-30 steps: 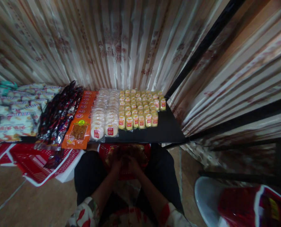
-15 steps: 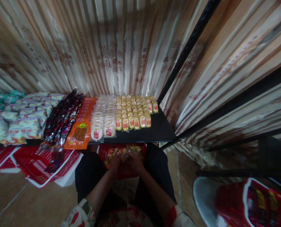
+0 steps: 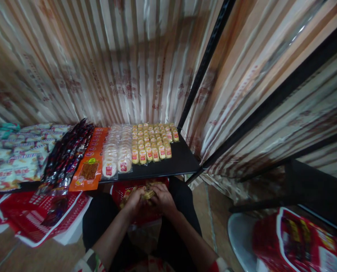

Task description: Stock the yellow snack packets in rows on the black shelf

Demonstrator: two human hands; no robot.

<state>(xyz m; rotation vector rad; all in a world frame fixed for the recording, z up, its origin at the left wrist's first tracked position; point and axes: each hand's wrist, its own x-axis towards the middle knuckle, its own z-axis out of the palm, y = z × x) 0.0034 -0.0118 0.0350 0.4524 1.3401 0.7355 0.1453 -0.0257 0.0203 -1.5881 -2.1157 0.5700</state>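
Note:
My left hand (image 3: 134,201) and my right hand (image 3: 164,199) meet low in front of me, over a red basket (image 3: 116,192) between my knees. Both sets of fingers are curled around yellow wrapped snacks (image 3: 148,194), apparently several at once. More such packets show dimly in the basket, partly covered by my hands. Just beyond, on the black shelf (image 3: 185,160), small yellow wrapped snacks (image 3: 148,153) stand in neat rows. Round white wrapped crackers (image 3: 109,169) are lined up to their left.
Further left on the shelf are an orange snack bag (image 3: 86,172), dark shiny packets (image 3: 63,155) and white packets (image 3: 23,166). A red basket (image 3: 23,211) sits under the shelf's left part. Black posts (image 3: 205,71) frame the right, near another red basket (image 3: 266,234).
The view has shifted, so the shelf appears lower and further left. My hands have risen slightly out of the basket and come closer together around the yellow snacks.

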